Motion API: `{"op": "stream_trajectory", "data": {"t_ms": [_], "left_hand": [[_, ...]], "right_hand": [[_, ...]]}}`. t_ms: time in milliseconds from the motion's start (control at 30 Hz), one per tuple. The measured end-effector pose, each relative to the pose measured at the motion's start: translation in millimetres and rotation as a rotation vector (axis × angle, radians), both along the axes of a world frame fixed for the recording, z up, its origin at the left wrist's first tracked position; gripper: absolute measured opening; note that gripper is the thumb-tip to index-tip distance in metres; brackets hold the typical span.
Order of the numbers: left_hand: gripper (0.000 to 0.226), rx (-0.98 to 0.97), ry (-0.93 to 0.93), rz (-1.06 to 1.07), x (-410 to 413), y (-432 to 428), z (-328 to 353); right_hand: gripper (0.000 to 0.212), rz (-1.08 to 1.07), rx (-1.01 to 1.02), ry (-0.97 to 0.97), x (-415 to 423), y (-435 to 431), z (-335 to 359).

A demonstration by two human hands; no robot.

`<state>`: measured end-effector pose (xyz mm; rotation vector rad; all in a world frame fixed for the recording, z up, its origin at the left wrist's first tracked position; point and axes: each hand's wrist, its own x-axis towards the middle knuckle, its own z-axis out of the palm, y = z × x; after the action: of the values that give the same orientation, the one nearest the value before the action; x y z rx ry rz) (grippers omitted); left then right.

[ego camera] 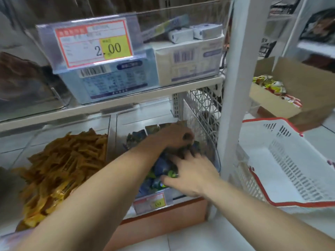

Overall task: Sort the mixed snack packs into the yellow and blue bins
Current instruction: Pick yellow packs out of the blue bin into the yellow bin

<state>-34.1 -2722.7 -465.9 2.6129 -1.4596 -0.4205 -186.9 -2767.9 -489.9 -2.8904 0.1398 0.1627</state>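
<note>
Top shelf, left of centre: price tag (94, 42) reading 2.00, pale boxes (188, 62) beside it. Not part of the job.

Lower shelf, far left: yellow bin (76, 124), clear-walled, heaped with yellow packs (63, 163). Untouched by either hand.

Next right: blue bin (216, 156), holding blue packs (159, 167), a few green ones and some dull brown packs (152, 128) stood up at the back. Looks like the mixed lot still to be cleaned out, so sorting judged part-way, with both hands in here.

Left hand (174, 136) at the back of that bin, fingers curled down into the pile. Probably closing on a stray pack, but can't tell whether anything is actually gripped; fingertips buried.

Right hand (190, 171) nearer the front, fingers spread over the blue packs, thumb touching a green pack (171, 173). Reads as raking or pinning the heap to expose strays; nothing pinched.

Small price tag (151, 202) on the bin front, just below that hand.

Right of the white post (233, 87): white basket (290, 203) with red rim, well apart from both bins. Behind it an open cardboard box (308, 91) with 1 heap of red-and-yellow packs (272, 86). Likely spare stock.
</note>
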Motion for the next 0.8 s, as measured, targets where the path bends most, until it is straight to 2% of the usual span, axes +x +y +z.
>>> {"op": "stream_trajectory", "data": {"t_ms": [33,100,267,433,633,733,800], "left_hand": [[0.016,0.017,-0.023,0.004,5.8,-0.1,-6.3],[0.034,-0.002,-0.033,0.061,17.6,3.8,-15.7],[0.026,-0.01,-0.112,0.101,24.9,-8.8,-22.1],[0.036,0.081,-0.181,0.099,24.5,-20.1,-35.7],[0.015,-0.167,0.024,0.145,25.4,-10.8,-33.5],[0.02,-0.308,0.103,0.242,21.0,2.3,-16.1],[0.02,-0.404,0.089,0.28,15.9,18.7,2.7]], "right_hand": [[0.087,0.004,0.003,-0.001,0.7,-1.7,-1.4],[0.086,0.016,0.002,-0.01,0.9,-3.6,-4.0],[0.084,0.029,0.018,-0.028,1.4,-2.3,-5.0],[0.074,0.027,0.042,-0.065,0.5,-3.5,-5.8],[0.074,0.019,0.045,-0.072,-1.8,-3.8,-5.7],[0.073,0.017,0.024,-0.077,-2.5,-4.1,-4.8],[0.074,0.022,0.016,-0.074,-2.5,-4.5,-4.0]]}}
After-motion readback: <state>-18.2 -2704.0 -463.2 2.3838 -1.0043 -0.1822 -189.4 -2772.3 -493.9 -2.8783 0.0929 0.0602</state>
